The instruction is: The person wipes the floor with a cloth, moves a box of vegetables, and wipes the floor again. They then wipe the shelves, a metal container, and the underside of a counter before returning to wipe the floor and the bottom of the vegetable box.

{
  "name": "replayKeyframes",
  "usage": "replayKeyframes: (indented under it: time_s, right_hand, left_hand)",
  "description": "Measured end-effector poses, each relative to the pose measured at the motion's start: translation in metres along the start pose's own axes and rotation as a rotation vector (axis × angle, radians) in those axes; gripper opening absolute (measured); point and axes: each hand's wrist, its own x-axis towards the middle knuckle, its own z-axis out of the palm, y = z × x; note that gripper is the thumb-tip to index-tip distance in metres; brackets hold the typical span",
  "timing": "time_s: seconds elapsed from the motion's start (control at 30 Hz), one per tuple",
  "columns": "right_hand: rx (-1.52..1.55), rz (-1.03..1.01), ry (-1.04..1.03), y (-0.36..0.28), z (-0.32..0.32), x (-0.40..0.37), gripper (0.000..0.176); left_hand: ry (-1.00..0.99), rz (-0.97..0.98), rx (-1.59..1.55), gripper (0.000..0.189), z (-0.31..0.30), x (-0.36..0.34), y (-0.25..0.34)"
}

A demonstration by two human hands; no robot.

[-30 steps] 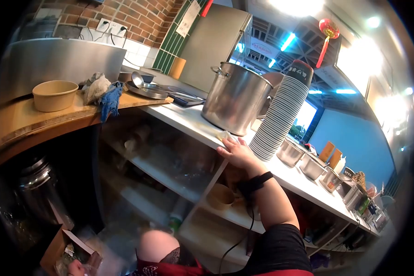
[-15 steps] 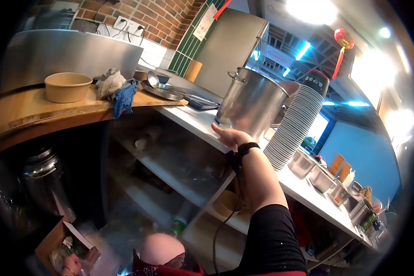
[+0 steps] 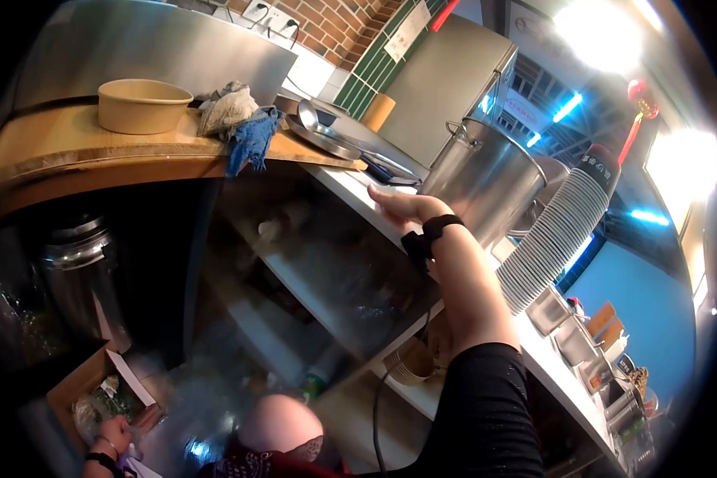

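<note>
My right hand (image 3: pixel 398 205) lies flat, fingers stretched out, on the front edge of the white counter (image 3: pixel 350 191), just left of a tall steel stockpot (image 3: pixel 486 179). A black band with a cable sits on that wrist. My left hand (image 3: pixel 113 434) is low at the bottom left, inside or at the rim of an open cardboard box (image 3: pixel 95 394) on the floor, fingers curled near crumpled stuff; whether it grips anything is unclear. My knee (image 3: pixel 275 422) shows at the bottom.
A wooden ledge (image 3: pixel 48 151) carries a tan paper bowl (image 3: pixel 142 103) and rags (image 3: pixel 239 119). A steel tray with a ladle (image 3: pixel 323 131), a leaning stack of bowls (image 3: pixel 554 239) and small steel tubs (image 3: pixel 570 331) line the counter. Shelves below hold a paper cup (image 3: pixel 413 362); a steel canister (image 3: pixel 80 271) stands left.
My right hand slid left along the counter edge, from beside the bowl stack past the stockpot. The view tilted and dropped, and my left hand came further into sight at the box.
</note>
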Motion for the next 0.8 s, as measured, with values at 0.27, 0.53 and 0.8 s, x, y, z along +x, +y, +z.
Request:
replayKeyframes:
  time_s: [0.27,0.53,0.8]
  right_hand:
    - [-0.173,0.1,-0.025,0.034,0.003,-0.115,0.091]
    - [-0.109,0.016,0.135,0.125,0.013,-0.16,0.06]
    - [0.921,-0.127,0.526,0.157,0.079,-0.194,0.036]
  left_hand:
    - [-0.07,0.044,-0.061,0.01,-0.013,0.007,0.006]
    - [0.072,0.136,-0.193,0.008,-0.017,0.009,-0.011]
    - [0.057,0.167,-0.273,0.008,-0.031,0.002,-0.01]
